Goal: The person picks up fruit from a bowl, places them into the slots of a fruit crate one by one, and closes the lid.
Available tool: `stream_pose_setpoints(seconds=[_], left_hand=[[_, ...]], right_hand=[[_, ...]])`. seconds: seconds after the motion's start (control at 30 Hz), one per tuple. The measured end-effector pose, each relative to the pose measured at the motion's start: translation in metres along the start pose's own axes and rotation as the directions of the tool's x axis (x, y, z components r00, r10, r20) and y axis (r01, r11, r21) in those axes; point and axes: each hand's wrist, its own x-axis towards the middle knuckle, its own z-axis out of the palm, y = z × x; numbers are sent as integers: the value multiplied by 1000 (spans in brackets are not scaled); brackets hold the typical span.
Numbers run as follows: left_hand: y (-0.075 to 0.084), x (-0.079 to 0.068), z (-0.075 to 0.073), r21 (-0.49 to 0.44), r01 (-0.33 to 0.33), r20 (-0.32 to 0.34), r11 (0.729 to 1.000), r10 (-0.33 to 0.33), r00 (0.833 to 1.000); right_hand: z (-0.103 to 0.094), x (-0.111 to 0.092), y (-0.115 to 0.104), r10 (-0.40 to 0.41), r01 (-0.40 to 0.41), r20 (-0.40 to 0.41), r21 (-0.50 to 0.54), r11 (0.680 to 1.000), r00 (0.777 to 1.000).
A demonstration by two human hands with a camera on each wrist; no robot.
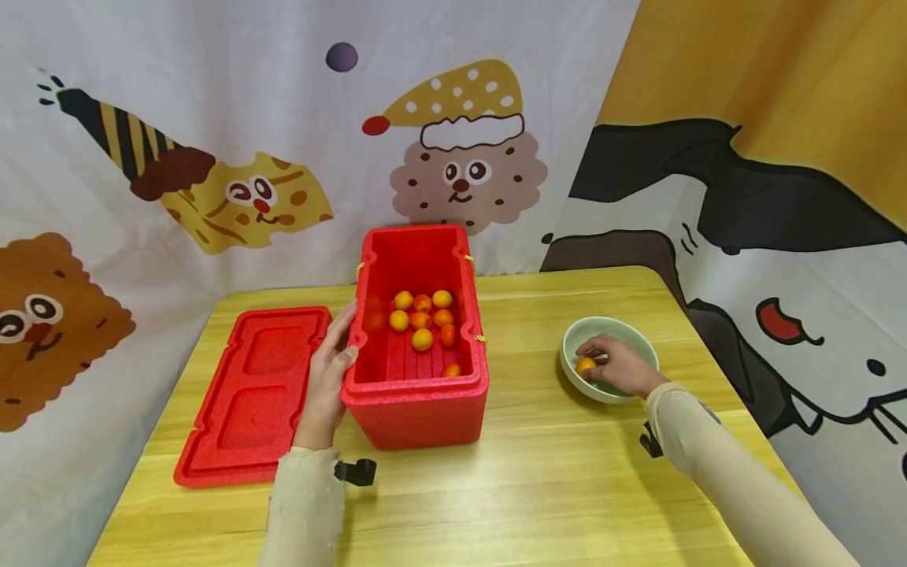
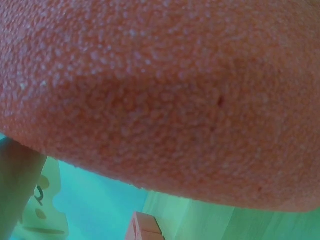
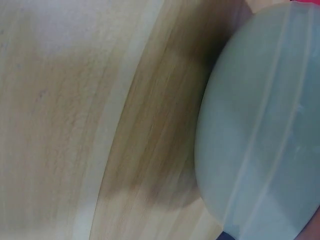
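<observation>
A deep red foam box [image 1: 418, 409] stands without its lid on the table, with several small round fruits [image 1: 422, 340], yellow-orange to red-orange, on its floor. My left hand [image 1: 327, 386] rests against the box's outer left wall, fingers stretched along it and thumb near the rim. The red wall [image 2: 170, 110] fills most of the left wrist view. At the right, my right hand [image 1: 618, 365] reaches into a pale green bowl [image 1: 641, 346], thumb and fingers around a small orange fruit [image 1: 585, 365]. Only the bowl's outside [image 3: 255, 130] shows in the right wrist view.
A red lid [image 1: 251, 394] with two recessed panels lies flat to the left of the box. Yellow cord loops [image 1: 480, 339] show on the box's sides. The wooden table [image 1: 538, 488] ends at a curtain [image 1: 283, 63] printed with cartoon figures.
</observation>
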Motion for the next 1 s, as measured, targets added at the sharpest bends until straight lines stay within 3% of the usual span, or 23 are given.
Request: stream_pose_setpoints(seconds=[0.73, 1.0], left_hand=[[1, -1, 3, 2, 37, -30, 999, -37, 999], [-1, -1, 0, 11, 14, -11, 1000, -14, 1000]], right_hand=[[2, 1, 1, 51, -52, -13, -127, 991, 999], [1, 5, -2, 48, -51, -23, -195, 979, 999]])
